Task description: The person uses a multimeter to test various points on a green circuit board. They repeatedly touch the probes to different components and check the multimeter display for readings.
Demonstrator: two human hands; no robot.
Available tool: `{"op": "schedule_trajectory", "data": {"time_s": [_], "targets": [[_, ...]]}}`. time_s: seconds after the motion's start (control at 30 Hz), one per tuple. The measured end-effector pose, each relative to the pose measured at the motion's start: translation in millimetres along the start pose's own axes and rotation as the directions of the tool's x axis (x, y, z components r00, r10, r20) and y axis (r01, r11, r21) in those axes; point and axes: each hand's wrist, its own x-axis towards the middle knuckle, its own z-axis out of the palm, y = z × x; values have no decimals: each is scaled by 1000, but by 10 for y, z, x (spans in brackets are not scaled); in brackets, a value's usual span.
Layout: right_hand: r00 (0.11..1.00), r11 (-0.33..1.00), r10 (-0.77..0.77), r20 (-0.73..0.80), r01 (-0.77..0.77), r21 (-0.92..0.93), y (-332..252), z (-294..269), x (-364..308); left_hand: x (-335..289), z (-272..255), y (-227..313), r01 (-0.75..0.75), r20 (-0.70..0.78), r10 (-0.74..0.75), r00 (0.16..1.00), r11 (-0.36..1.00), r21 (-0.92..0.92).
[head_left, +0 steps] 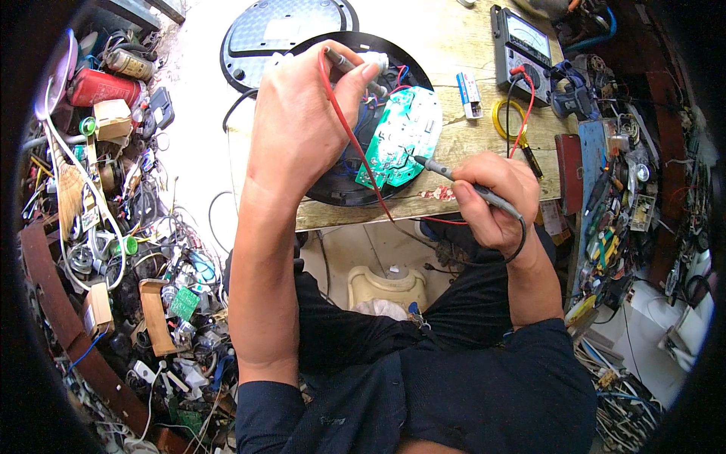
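A green and white circuit board (pixel 404 132) lies tilted over the right part of a round black housing (pixel 344 195) on the wooden table. My left hand (pixel 306 113) is closed around a grey test probe (pixel 342 60) with a red lead, above the housing; its tip is hard to make out. In my right hand (pixel 499 197) is another grey probe (pixel 446 169) with a black lead. This probe's dark tip points at the board's lower right area; whether it touches, I cannot tell. An analog multimeter (pixel 525 57), with red and black leads plugged in, stands at the table's far right.
A round black cover (pixel 283 34) lies behind the housing. Beside the multimeter are a small blue and white box (pixel 469 96) and a yellow-rimmed magnifying glass (pixel 508 121). Heaped parts and cables (pixel 181 257) fill the left side; tools (pixel 605 234) crowd the right.
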Motion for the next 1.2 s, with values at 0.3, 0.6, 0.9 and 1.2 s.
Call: {"op": "schedule_trajectory", "data": {"time_s": [0.3, 0.6, 0.9, 1.2], "targets": [[998, 998, -51, 21, 51, -26, 1, 22, -6, 0, -3, 14, 27, 4, -27, 1000, 1000, -17], [998, 997, -51, 42, 53, -51, -17, 40, -7, -1, -3, 14, 7, 1, -7, 1000, 1000, -23], [998, 996, -51, 36, 53, -67, -20, 59, -1, -4, -12, 19, 16, 6, -16, 1000, 1000, -17], [999, 996, -50, -19, 48, -78, -22, 6, -3, -5, -5, 28, 27, 15, -27, 1000, 999, -23]]}}
